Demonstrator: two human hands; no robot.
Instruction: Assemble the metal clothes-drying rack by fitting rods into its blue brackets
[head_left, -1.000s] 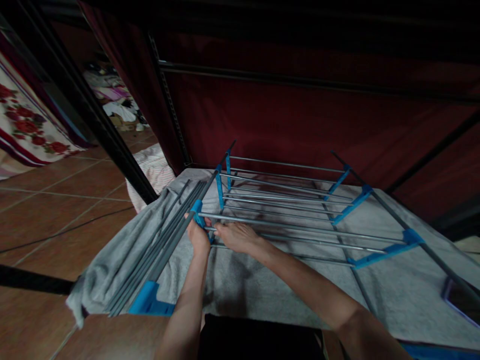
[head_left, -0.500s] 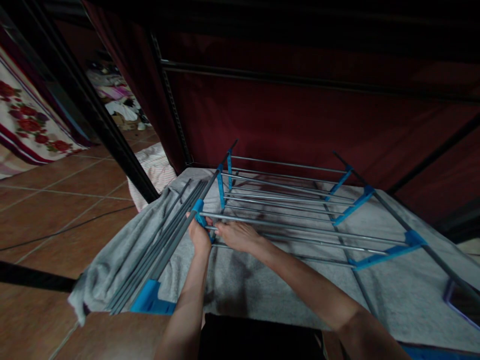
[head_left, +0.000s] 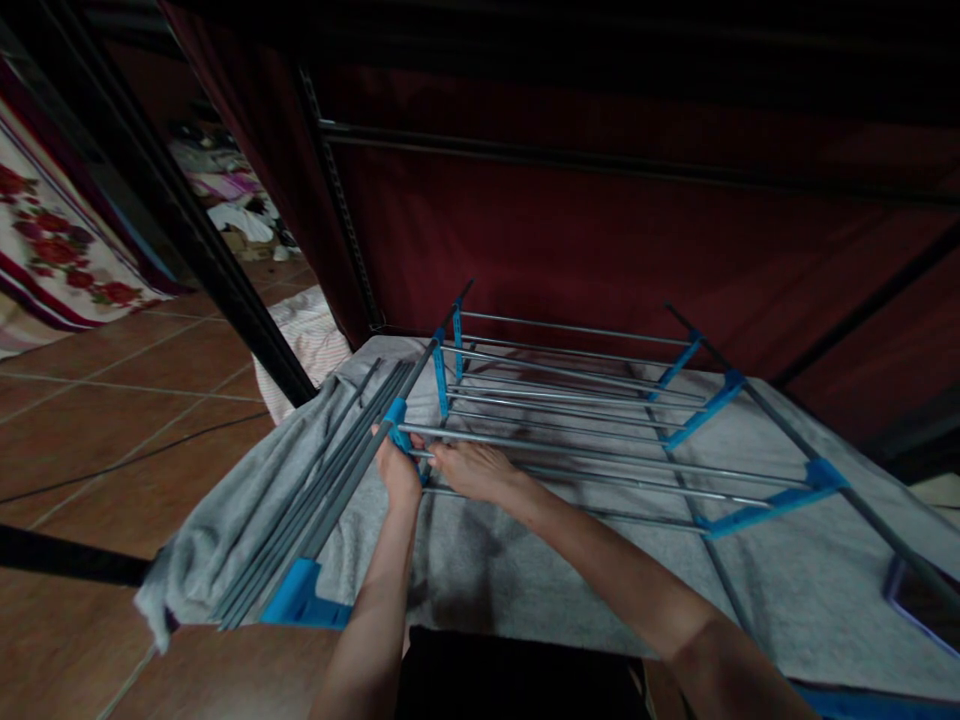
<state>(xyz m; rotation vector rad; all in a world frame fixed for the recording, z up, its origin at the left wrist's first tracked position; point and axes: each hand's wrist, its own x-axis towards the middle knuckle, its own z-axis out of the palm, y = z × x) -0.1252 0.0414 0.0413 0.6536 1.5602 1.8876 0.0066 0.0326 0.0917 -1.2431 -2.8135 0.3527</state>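
A partly built rack of grey metal tubes (head_left: 784,425) and blue plastic brackets lies across a grey cloth (head_left: 540,590). My left hand (head_left: 397,475) is closed around the near left blue bracket (head_left: 396,412), beside the long side tube. Just right of it, my right hand (head_left: 476,472) grips a thin metal rod (head_left: 637,485) close to its left end, where it meets that bracket. The fingers hide part of the joint, so how far the rod sits in it cannot be seen. At the other end, the rod reaches the near right blue bracket (head_left: 772,512).
Several loose grey tubes (head_left: 322,480) lie left of the rack. Another blue bracket (head_left: 304,597) is at the cloth's front left edge. A dark red curtain (head_left: 600,250) hangs behind, with a black metal post (head_left: 217,260) at left. A purple-edged dark object (head_left: 926,605) lies at right.
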